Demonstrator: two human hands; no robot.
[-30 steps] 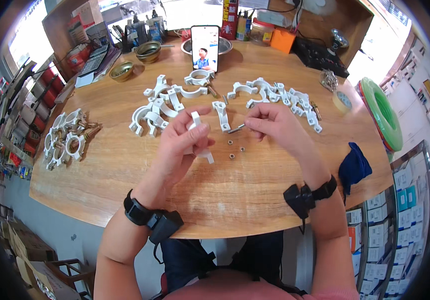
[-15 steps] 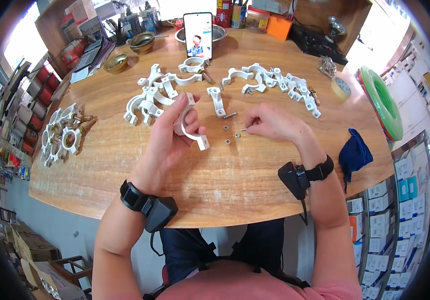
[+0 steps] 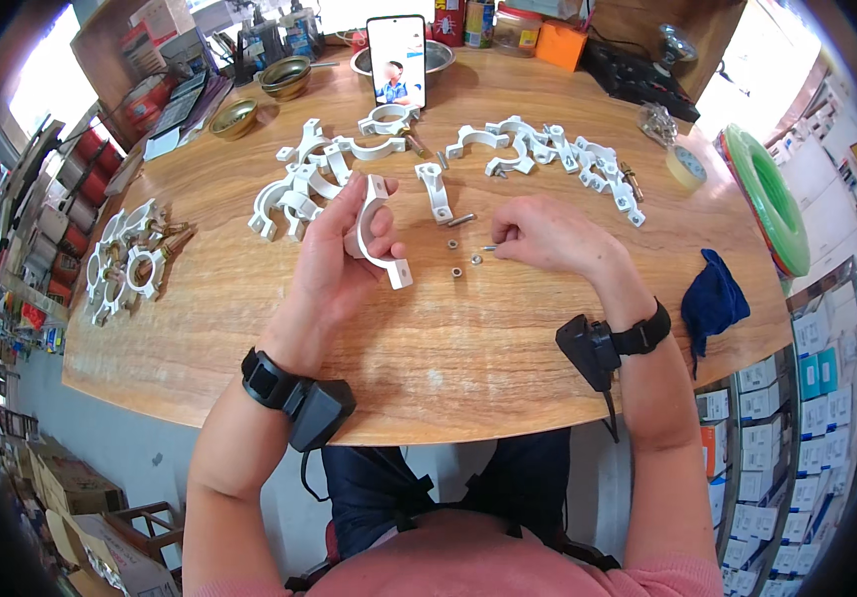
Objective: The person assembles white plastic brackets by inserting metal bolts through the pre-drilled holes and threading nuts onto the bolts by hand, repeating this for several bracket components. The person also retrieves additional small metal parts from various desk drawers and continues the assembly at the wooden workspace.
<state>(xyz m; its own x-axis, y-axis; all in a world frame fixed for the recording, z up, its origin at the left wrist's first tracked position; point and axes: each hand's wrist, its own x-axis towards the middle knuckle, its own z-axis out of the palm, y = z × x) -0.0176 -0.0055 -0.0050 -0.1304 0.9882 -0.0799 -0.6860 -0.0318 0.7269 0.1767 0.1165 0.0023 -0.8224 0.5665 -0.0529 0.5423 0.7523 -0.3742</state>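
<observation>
My left hand [image 3: 327, 249] is closed around a white half-ring pipe clamp [image 3: 396, 271], held upright above the table with a flat lug at each end. Just right of centre, my right hand [image 3: 555, 237] rests low over the wood, fingertips pinched on a small screw [image 3: 489, 248] whose end pokes out to the left. Close by lie a few hex nuts [image 3: 476, 260] and a loose bolt [image 3: 461, 219]. Another white clamp half [image 3: 434, 194] lies between my hands, farther off.
White clamp parts lie piled at far left [image 3: 294, 194] and far right [image 3: 578, 159]. Assembled clamps with brass-coloured bolts [image 3: 142, 267] sit at the left edge. A phone [image 3: 398, 62] stands behind. Blue cloth [image 3: 715, 300], tape roll [image 3: 686, 167] and green coil [image 3: 762, 199] are rightward.
The view has shifted slightly. Both hands keep nearly the same places, the left with the clamp and the right pinching the screw low over the table.
</observation>
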